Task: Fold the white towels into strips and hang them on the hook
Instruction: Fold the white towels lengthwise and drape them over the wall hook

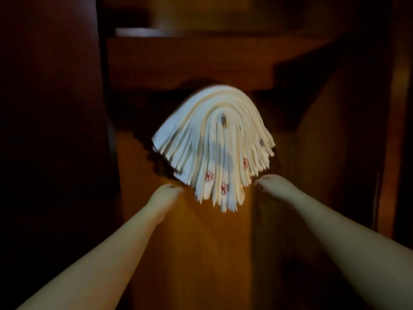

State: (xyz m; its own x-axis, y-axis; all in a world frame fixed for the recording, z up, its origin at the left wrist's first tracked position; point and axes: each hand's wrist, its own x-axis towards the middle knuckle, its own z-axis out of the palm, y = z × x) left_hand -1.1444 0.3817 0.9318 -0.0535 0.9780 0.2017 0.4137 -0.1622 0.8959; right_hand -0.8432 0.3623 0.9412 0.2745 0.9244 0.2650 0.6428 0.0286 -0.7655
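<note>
Several white towels (212,144), folded into strips, hang draped over a small metal hook (224,120) on a wooden panel. Their ends fan downward, and some carry small red marks. My left hand (164,194) is just below the left edge of the bundle with its fingers curled, holding nothing that I can see. At the bundle's lower right edge is my right hand (271,183), fingers also curled, close to the towel ends. The frame is blurred, so contact with the towels is unclear.
The wooden panel (178,242) behind the towels runs down the middle. A wooden shelf or ledge (190,61) juts out above the hook. Dark wooden surfaces (51,130) stand to the left and right.
</note>
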